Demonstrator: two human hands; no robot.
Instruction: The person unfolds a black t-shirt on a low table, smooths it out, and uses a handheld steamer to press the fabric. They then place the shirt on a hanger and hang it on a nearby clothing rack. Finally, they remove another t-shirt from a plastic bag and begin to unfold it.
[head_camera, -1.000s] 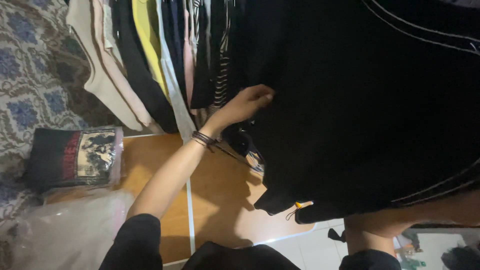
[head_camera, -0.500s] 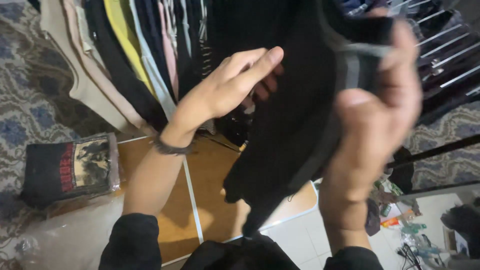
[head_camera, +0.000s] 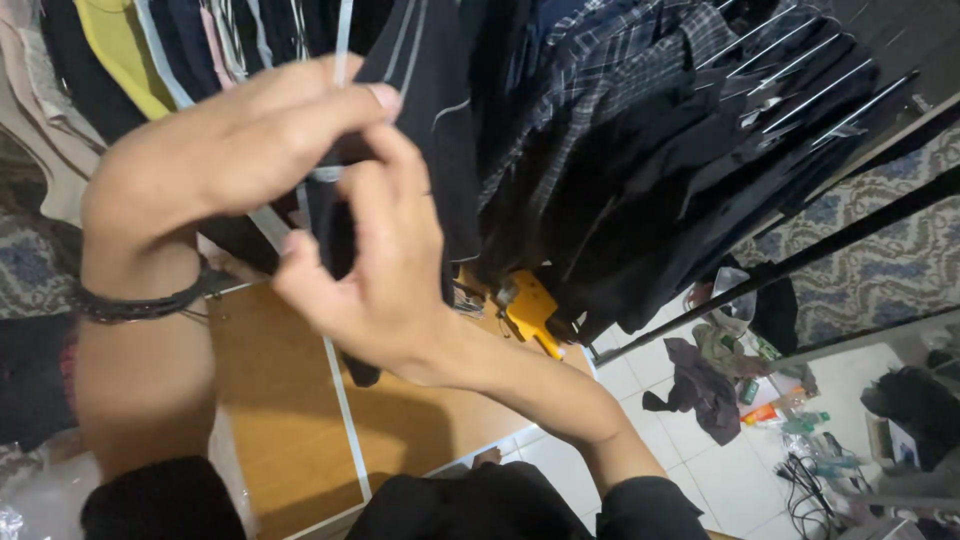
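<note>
A black garment (head_camera: 430, 110) with pale stitching hangs in a packed row of clothes, filling the upper middle of the head view. My left hand (head_camera: 240, 140), with a dark braided wristband, is raised at the upper left and pinches the garment's top edge along a thin pale strip (head_camera: 343, 60). Just below it, my right hand (head_camera: 385, 280) curls its fingers around the same black cloth. The two hands touch and hide the part they grip.
Plaid and dark shirts (head_camera: 620, 70) hang to the right on metal hangers (head_camera: 800, 70) above a black rail (head_camera: 850, 240). A yellow object (head_camera: 530, 310) lies on the wooden board (head_camera: 280, 400). Cloth and small clutter (head_camera: 700, 385) litter the white tiles (head_camera: 720, 480).
My right hand has swung from the right to the centre and now meets my left hand on the black garment. Both hands sit closer to the camera, and the view has shifted right.
</note>
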